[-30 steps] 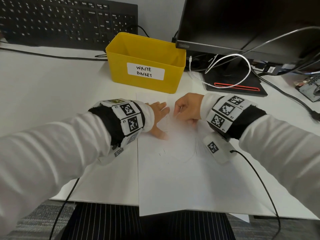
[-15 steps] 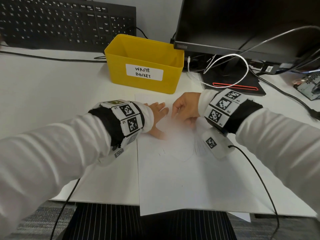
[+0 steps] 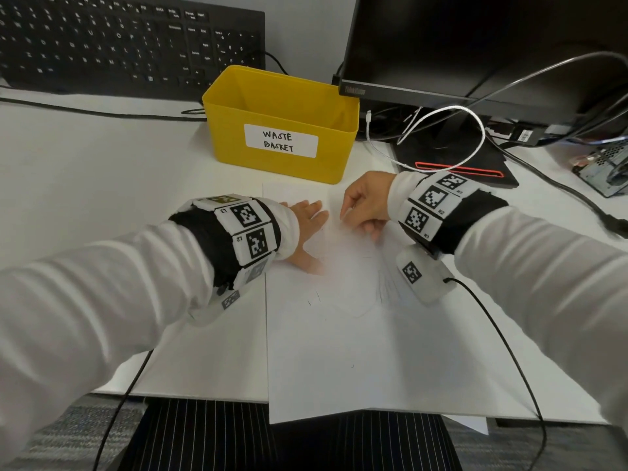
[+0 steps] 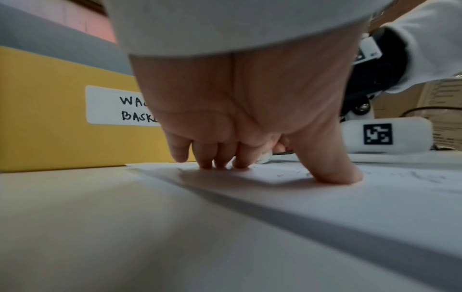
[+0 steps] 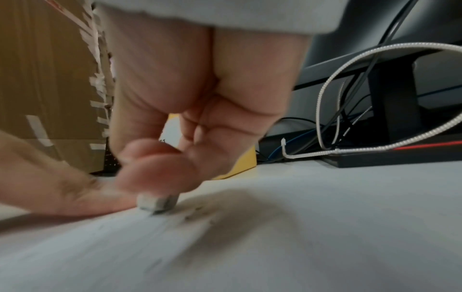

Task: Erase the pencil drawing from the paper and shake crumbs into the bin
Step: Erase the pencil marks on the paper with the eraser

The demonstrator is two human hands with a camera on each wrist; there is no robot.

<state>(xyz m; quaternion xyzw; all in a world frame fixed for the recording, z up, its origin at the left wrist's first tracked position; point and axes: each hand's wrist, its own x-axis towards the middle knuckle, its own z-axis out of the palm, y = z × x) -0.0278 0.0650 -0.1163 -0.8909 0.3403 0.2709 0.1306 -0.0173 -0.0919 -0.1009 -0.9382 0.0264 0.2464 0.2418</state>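
Right hand [image 5: 175, 158]: pinches the eraser [image 5: 156, 202], which has slid slightly toward the bin since a second ago (rubbing carries on).
Left hand [image 3: 306, 232]: fingers flat, still pressing the paper [image 3: 356, 351].
Drawing [image 3: 384, 287]: faint lines remain.
Bin [image 3: 282, 124]: just beyond the paper, crumbs not yet tipped.

The left hand [image 4: 240, 110] is pressing its spread fingertips [image 4: 335, 175] down on the white sheet of paper [image 4: 325, 201] — the labelled yellow plastic bin [image 4: 50, 118] is standing just behind.
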